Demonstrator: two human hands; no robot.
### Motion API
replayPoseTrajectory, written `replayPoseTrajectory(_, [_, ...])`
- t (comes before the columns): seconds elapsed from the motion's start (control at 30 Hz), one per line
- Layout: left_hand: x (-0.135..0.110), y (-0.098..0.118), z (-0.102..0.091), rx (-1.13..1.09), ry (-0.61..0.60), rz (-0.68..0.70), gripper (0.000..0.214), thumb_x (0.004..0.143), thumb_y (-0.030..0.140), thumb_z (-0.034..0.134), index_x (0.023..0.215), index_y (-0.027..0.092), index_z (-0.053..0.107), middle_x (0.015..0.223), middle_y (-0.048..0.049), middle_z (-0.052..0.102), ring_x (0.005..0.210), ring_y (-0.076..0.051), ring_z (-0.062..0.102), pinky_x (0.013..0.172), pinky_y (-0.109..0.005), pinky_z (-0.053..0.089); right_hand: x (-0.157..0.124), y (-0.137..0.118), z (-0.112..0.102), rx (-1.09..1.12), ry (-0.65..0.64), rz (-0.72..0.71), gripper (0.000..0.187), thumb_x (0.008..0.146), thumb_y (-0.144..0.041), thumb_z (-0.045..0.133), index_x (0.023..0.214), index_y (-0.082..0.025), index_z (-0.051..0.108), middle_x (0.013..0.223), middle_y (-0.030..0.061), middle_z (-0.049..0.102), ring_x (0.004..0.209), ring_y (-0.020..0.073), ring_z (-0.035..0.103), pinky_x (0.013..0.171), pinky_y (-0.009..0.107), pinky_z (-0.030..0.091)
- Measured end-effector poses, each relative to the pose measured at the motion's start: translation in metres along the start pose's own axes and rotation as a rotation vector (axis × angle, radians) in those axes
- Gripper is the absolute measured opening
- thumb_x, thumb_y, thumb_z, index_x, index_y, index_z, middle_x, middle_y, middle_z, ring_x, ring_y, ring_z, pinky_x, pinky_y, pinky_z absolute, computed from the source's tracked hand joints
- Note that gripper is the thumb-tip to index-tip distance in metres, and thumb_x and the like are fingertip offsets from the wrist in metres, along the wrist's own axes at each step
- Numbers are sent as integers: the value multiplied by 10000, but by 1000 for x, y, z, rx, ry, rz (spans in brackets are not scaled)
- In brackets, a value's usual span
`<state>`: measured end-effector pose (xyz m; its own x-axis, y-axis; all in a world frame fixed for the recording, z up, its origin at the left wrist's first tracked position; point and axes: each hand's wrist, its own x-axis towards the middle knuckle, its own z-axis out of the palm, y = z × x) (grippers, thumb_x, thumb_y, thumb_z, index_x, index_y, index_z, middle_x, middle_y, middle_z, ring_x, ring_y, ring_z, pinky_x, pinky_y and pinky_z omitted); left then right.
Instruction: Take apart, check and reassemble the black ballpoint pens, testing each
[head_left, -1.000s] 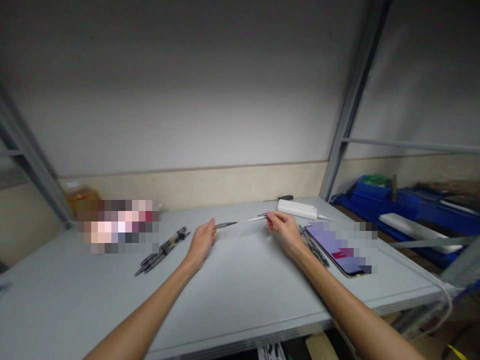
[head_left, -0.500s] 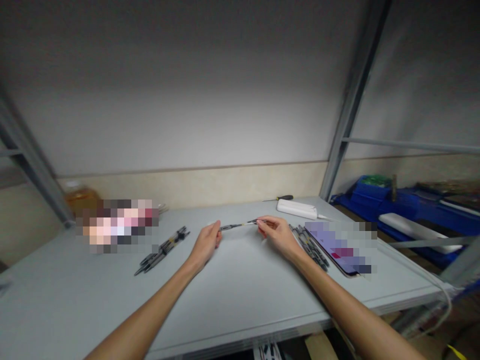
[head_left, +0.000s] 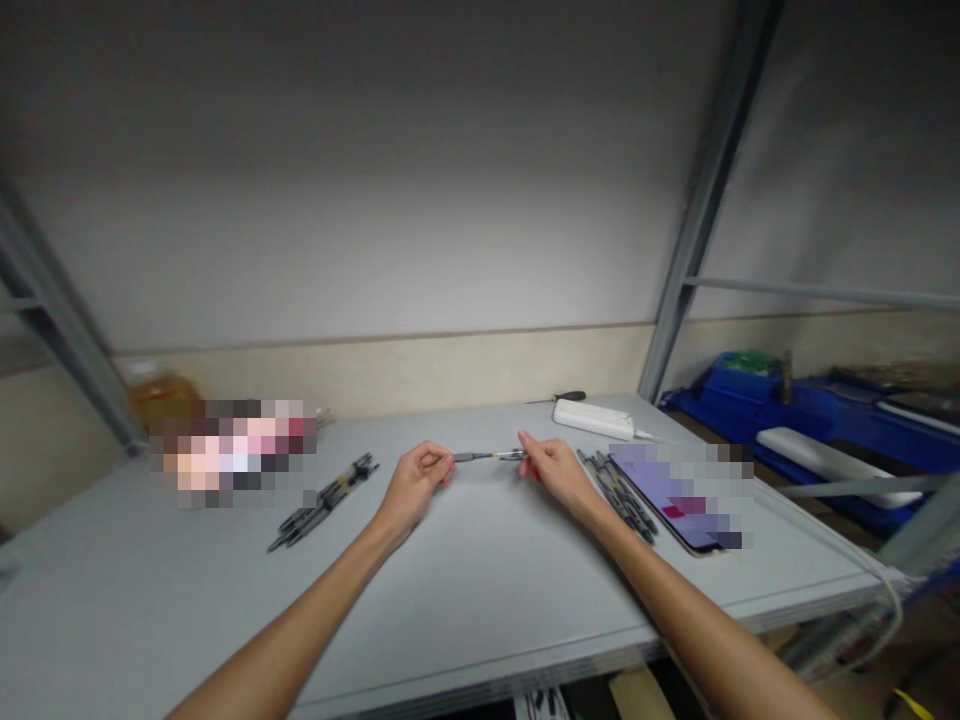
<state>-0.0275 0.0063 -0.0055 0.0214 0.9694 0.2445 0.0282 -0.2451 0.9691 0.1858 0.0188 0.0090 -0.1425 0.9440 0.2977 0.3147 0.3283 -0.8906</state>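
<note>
Between my two hands a slim grey pen (head_left: 480, 456) is held nearly level above the table. My left hand (head_left: 415, 487) pinches its left end between thumb and fingers. The right end is in the fingers of my right hand (head_left: 555, 468), which hide its tip. A bundle of similar grey pens with yellowish bands (head_left: 326, 503) lies to the left of my left hand. Another group of such pens (head_left: 621, 498) lies beside my right wrist, partly hidden by the forearm.
Right of the pens a phone (head_left: 667, 500) lies on the grey table (head_left: 465, 610). Behind it are a white power strip (head_left: 594, 419) with a cable and a screwdriver (head_left: 570, 396). Blurred items stand at the back left. Blue bins (head_left: 727, 390) sit beyond the metal post (head_left: 701, 200).
The left fingers have shifted their grip on the pen's end. My right thumb has lifted and more of the right hand has turned upright, while the pen now lies more level.
</note>
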Motion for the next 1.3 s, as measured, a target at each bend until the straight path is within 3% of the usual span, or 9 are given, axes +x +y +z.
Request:
replayPoseTrajectory(0.17, [4, -7, -4, -95, 56, -50, 293, 615, 397, 689, 672, 142, 558, 605, 8, 579, 524, -73, 480, 555, -205, 386, 1, -3, -4, 171, -22, -79, 347, 649, -426, 664, 885, -171, 658, 662, 3, 590, 521, 113, 486, 458, 223, 376])
replayPoseTrajectory(0.27, [4, -7, -4, -105, 37, -49, 282, 624, 379, 691, 683, 138, 558, 603, 7, 589, 529, -69, 489, 562, -200, 387, 0, -3, -3, 109, -62, -67, 287, 698, -437, 612, 711, -154, 657, 562, 1, 563, 480, 108, 459, 467, 229, 363])
replayPoseTrajectory(0.43, [2, -5, -2, -87, 7, -37, 271, 635, 374, 686, 681, 139, 559, 597, 7, 595, 534, -73, 501, 569, -204, 385, -1, 1, 0, -33, -69, 7, 527, 816, -522, 411, 468, -157, 564, 363, -25, 404, 364, 91, 350, 421, 236, 282])
replayPoseTrajectory(0.63, [4, -9, -5, -130, 30, -64, 293, 615, 385, 703, 684, 135, 565, 596, 9, 595, 530, -69, 501, 568, -200, 389, 0, -1, -2, 47, -81, -99, 337, 689, -433, 627, 877, -155, 648, 660, 9, 604, 526, 118, 499, 475, 219, 363])
replayPoseTrajectory(0.87, [1, -3, -2, -163, -5, -71, 303, 588, 372, 729, 683, 136, 564, 575, 12, 595, 545, -74, 518, 570, -192, 384, -2, 0, -1, -50, -181, 28, 556, 849, -527, 338, 517, -145, 569, 400, -16, 449, 375, 85, 374, 427, 221, 296])
replayPoseTrajectory(0.97, [2, -4, -1, -175, 9, -97, 305, 582, 371, 731, 678, 135, 562, 581, 9, 604, 521, -67, 505, 561, -194, 384, -1, 0, -2, 32, -125, -59, 363, 775, -483, 517, 795, -140, 634, 560, -11, 544, 455, 93, 451, 456, 214, 334])
replayPoseTrajectory(1.07, [3, -6, -2, -199, 27, -121, 315, 571, 374, 735, 675, 133, 562, 569, 13, 599, 499, -61, 491, 553, -197, 387, 0, 0, -3, 75, -95, -131, 384, 656, -387, 674, 954, -152, 621, 687, -3, 583, 549, 106, 499, 506, 214, 371])
replayPoseTrajectory(1.17, [3, -8, -3, -214, 10, -126, 309, 574, 364, 737, 677, 134, 559, 565, 17, 596, 510, -62, 498, 563, -198, 394, -1, 0, -2, 7, -138, -90, 292, 736, -420, 585, 748, -134, 646, 556, -12, 543, 485, 97, 451, 487, 220, 345])
replayPoseTrajectory(1.3, [2, -6, -3, -218, -9, -120, 295, 577, 341, 739, 688, 137, 557, 564, 21, 594, 536, -68, 517, 578, -199, 402, -2, 0, -1, -86, -182, -27, 495, 838, -491, 399, 543, -138, 583, 404, -31, 427, 398, 85, 369, 442, 221, 289])
